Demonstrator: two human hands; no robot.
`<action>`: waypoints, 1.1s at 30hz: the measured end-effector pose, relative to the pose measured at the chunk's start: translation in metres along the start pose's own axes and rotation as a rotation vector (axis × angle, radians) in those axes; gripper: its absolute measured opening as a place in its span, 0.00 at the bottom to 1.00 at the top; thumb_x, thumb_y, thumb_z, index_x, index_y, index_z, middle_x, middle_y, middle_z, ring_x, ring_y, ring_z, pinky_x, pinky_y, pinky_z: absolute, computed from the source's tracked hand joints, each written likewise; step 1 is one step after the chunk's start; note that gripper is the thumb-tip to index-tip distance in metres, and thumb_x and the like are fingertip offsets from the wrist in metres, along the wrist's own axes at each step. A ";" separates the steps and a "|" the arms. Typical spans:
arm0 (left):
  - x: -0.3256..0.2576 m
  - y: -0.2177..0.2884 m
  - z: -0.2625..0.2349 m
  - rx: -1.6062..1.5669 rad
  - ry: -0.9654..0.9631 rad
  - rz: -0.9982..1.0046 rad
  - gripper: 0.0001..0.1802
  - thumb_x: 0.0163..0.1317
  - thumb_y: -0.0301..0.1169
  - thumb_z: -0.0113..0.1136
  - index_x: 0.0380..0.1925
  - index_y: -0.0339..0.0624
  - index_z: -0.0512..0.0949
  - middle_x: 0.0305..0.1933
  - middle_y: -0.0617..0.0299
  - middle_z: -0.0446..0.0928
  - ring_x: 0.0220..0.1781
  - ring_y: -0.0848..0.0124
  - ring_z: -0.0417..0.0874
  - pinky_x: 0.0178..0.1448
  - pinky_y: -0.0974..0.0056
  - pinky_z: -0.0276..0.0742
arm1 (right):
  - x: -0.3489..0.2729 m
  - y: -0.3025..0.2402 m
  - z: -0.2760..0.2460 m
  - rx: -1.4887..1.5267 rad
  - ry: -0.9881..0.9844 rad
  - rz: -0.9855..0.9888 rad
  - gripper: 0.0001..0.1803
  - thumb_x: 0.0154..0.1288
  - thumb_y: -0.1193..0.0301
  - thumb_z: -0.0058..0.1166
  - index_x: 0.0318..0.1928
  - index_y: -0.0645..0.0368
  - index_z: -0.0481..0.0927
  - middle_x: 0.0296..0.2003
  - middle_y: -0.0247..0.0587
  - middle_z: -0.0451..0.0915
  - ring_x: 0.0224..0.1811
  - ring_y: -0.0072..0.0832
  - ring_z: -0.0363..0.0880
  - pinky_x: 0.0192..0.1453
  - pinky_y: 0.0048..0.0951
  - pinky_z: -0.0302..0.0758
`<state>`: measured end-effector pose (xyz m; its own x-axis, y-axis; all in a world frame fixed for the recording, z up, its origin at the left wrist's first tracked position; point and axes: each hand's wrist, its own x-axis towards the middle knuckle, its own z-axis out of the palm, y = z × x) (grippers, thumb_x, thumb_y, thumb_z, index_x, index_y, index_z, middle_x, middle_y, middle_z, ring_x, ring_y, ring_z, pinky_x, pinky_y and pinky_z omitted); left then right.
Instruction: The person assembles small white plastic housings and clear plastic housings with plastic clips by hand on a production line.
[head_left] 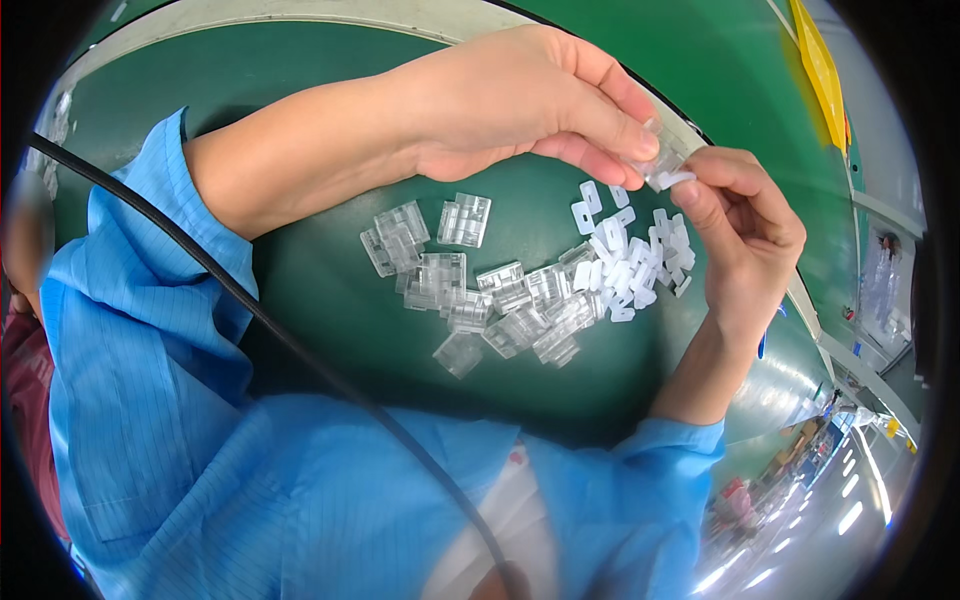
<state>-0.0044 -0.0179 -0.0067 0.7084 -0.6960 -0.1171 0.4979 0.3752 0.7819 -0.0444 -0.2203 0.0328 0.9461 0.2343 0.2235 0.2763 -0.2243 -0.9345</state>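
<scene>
Between the thumb and fingers of my left hand (545, 100) is a clear plastic piece (657, 150), held above the far right of the work surface. My right hand (745, 205) pinches a small white plastic tab (676, 179) against the near edge of that clear piece. Whether the tab sits inside the piece or only touches it, I cannot tell. Below my hands lies a loose heap of white tabs (625, 265). Several clear plastic pieces (525, 325) are scattered to its left, some overlapping, with one clear piece (464, 220) a little apart.
The green table (330, 330) has a pale raised edge (300, 22) along its far side. A black cable (250, 305) crosses close in front, from the left down to the lower middle. At the far left, part of another person in dark red (28, 400) shows.
</scene>
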 end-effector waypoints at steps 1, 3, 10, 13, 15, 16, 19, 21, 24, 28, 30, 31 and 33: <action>0.000 -0.001 0.001 0.012 -0.005 -0.007 0.09 0.53 0.25 0.61 0.33 0.32 0.75 0.33 0.55 0.78 0.36 0.70 0.81 0.46 0.71 0.77 | -0.002 -0.002 -0.002 -0.012 -0.027 0.048 0.09 0.49 0.88 0.59 0.34 0.71 0.78 0.32 0.41 0.79 0.33 0.22 0.79 0.37 0.17 0.76; -0.001 -0.003 0.001 0.022 -0.011 -0.019 0.09 0.53 0.25 0.61 0.32 0.32 0.75 0.33 0.55 0.79 0.36 0.70 0.81 0.46 0.71 0.77 | -0.003 -0.006 -0.005 -0.024 -0.052 0.101 0.09 0.49 0.88 0.59 0.33 0.71 0.77 0.32 0.41 0.79 0.33 0.22 0.79 0.37 0.17 0.76; -0.002 -0.005 -0.001 0.043 -0.055 -0.110 0.10 0.55 0.24 0.59 0.37 0.32 0.74 0.35 0.55 0.78 0.35 0.69 0.81 0.43 0.69 0.78 | -0.004 -0.022 -0.002 -0.192 -0.139 0.131 0.08 0.48 0.87 0.60 0.31 0.70 0.77 0.31 0.39 0.77 0.31 0.19 0.74 0.37 0.17 0.72; -0.001 -0.007 -0.002 -0.098 -0.092 -0.148 0.10 0.58 0.23 0.56 0.40 0.32 0.74 0.37 0.55 0.78 0.36 0.70 0.80 0.43 0.70 0.78 | -0.005 -0.028 0.001 -0.344 -0.106 0.047 0.07 0.48 0.87 0.60 0.31 0.70 0.77 0.31 0.39 0.78 0.31 0.20 0.75 0.38 0.18 0.73; 0.003 -0.006 0.001 -0.155 -0.139 -0.125 0.09 0.59 0.23 0.56 0.39 0.32 0.74 0.37 0.55 0.78 0.37 0.74 0.80 0.43 0.72 0.78 | -0.008 -0.034 0.003 -0.450 -0.070 0.003 0.07 0.49 0.86 0.60 0.30 0.70 0.77 0.31 0.40 0.78 0.31 0.20 0.75 0.38 0.18 0.73; 0.001 -0.005 0.001 -0.167 -0.076 -0.115 0.09 0.59 0.23 0.56 0.39 0.32 0.74 0.36 0.55 0.78 0.36 0.73 0.80 0.42 0.72 0.78 | -0.009 -0.029 0.009 -0.513 -0.010 -0.063 0.07 0.49 0.86 0.60 0.30 0.70 0.77 0.31 0.40 0.78 0.32 0.20 0.75 0.38 0.19 0.73; -0.006 -0.009 0.004 -0.093 0.053 0.000 0.09 0.56 0.24 0.59 0.36 0.32 0.74 0.34 0.55 0.79 0.35 0.72 0.81 0.43 0.71 0.78 | -0.009 -0.018 0.013 -0.477 0.011 -0.119 0.07 0.50 0.86 0.59 0.31 0.70 0.76 0.31 0.40 0.78 0.33 0.21 0.74 0.39 0.19 0.73; -0.006 -0.008 0.004 -0.011 0.112 0.105 0.09 0.53 0.25 0.61 0.33 0.32 0.75 0.33 0.56 0.79 0.35 0.71 0.81 0.44 0.71 0.77 | -0.003 -0.012 0.006 -0.297 -0.030 -0.070 0.07 0.49 0.85 0.60 0.31 0.68 0.78 0.28 0.38 0.78 0.30 0.21 0.76 0.38 0.20 0.76; -0.006 -0.004 0.003 0.085 0.069 0.080 0.08 0.53 0.25 0.61 0.32 0.33 0.76 0.32 0.56 0.79 0.35 0.72 0.81 0.43 0.72 0.77 | -0.001 -0.012 -0.003 -0.204 -0.141 0.044 0.07 0.49 0.85 0.60 0.31 0.69 0.77 0.29 0.39 0.78 0.31 0.22 0.76 0.38 0.20 0.76; -0.005 -0.002 0.006 0.150 0.010 0.044 0.09 0.53 0.25 0.61 0.33 0.32 0.75 0.32 0.56 0.79 0.35 0.72 0.81 0.43 0.72 0.77 | -0.001 -0.022 -0.013 -0.251 -0.234 0.068 0.07 0.49 0.85 0.60 0.31 0.69 0.77 0.29 0.39 0.78 0.32 0.22 0.76 0.38 0.20 0.75; -0.005 -0.002 0.004 0.179 0.021 0.032 0.09 0.53 0.25 0.61 0.33 0.32 0.75 0.32 0.56 0.79 0.35 0.72 0.81 0.43 0.71 0.77 | -0.001 -0.021 -0.014 -0.257 -0.254 0.096 0.07 0.48 0.85 0.60 0.31 0.69 0.77 0.29 0.39 0.78 0.31 0.21 0.76 0.37 0.19 0.75; -0.003 -0.001 0.002 0.119 -0.013 -0.023 0.09 0.56 0.24 0.59 0.37 0.31 0.75 0.33 0.56 0.79 0.34 0.73 0.81 0.42 0.72 0.78 | 0.000 -0.021 -0.013 -0.254 -0.253 0.096 0.07 0.48 0.85 0.60 0.31 0.69 0.77 0.29 0.39 0.78 0.31 0.21 0.76 0.37 0.19 0.75; -0.001 -0.003 0.000 0.060 -0.049 -0.080 0.09 0.59 0.23 0.56 0.40 0.31 0.74 0.35 0.56 0.79 0.34 0.73 0.80 0.41 0.73 0.78 | 0.000 -0.020 -0.011 -0.257 -0.284 0.084 0.07 0.48 0.85 0.60 0.30 0.69 0.77 0.29 0.38 0.78 0.30 0.21 0.76 0.36 0.19 0.75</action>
<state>-0.0067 -0.0180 -0.0087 0.6413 -0.7521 -0.1519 0.5204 0.2810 0.8064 -0.0479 -0.2258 0.0550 0.8930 0.4491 0.0302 0.2672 -0.4749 -0.8385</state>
